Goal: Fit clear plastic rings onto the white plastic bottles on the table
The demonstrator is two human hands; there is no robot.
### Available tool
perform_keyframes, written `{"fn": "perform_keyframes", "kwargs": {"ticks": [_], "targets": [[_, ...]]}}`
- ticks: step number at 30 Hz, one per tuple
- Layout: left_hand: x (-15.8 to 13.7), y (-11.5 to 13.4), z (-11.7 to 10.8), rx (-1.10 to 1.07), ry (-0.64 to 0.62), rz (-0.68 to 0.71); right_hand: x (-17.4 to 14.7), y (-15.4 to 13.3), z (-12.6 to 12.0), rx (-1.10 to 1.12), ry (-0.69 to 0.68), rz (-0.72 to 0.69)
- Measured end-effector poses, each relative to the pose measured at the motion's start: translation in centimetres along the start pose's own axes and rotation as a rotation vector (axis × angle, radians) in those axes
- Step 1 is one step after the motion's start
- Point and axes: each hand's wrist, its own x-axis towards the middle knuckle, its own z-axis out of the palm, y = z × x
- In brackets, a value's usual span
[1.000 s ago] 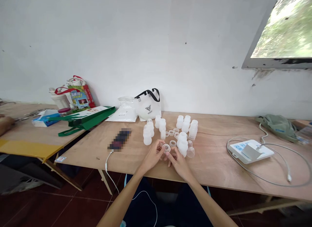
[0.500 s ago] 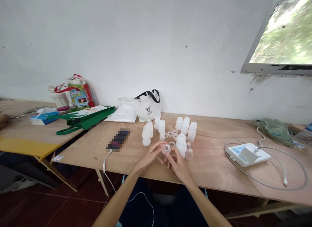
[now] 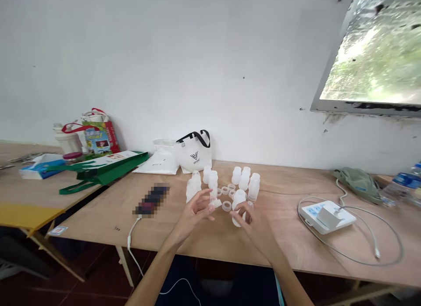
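Note:
My left hand (image 3: 192, 215) is raised over the wooden table (image 3: 289, 249), fingers partly spread, with a small clear ring (image 3: 215, 204) pinched at its fingertips. My right hand (image 3: 258, 229) is closed around a white plastic bottle (image 3: 237, 205) at the near edge of a cluster. Several more white bottles (image 3: 245, 179) stand upright just behind the hands. Loose clear rings (image 3: 226, 205) lie between them. Motion blur hides the exact grip of both hands.
A phone (image 3: 151, 201) on a white cable lies left of the hands. A white tote bag (image 3: 194, 153) and a green bag (image 3: 98, 165) sit at the back left. To the right are a power strip (image 3: 327, 216), a green cloth (image 3: 358, 181) and a water bottle (image 3: 403, 183).
My hands, joined on one clear ring before, have come apart. The left keeps the ring, and the right has gone to a white bottle. The camera has turned slightly right and up.

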Motion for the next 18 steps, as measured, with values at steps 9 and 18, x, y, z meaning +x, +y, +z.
{"fn": "perform_keyframes", "kwargs": {"ticks": [9, 18], "targets": [[-1.0, 0.9, -0.2, 0.078, 0.009, 0.013, 0.1, 3.1, -1.1, -0.357, 0.026, 0.049], [-0.8, 0.4, 0.9, 0.178, -0.011, 0.029, 0.5, 3.1, 1.5, -0.301, -0.011, 0.01]]}}
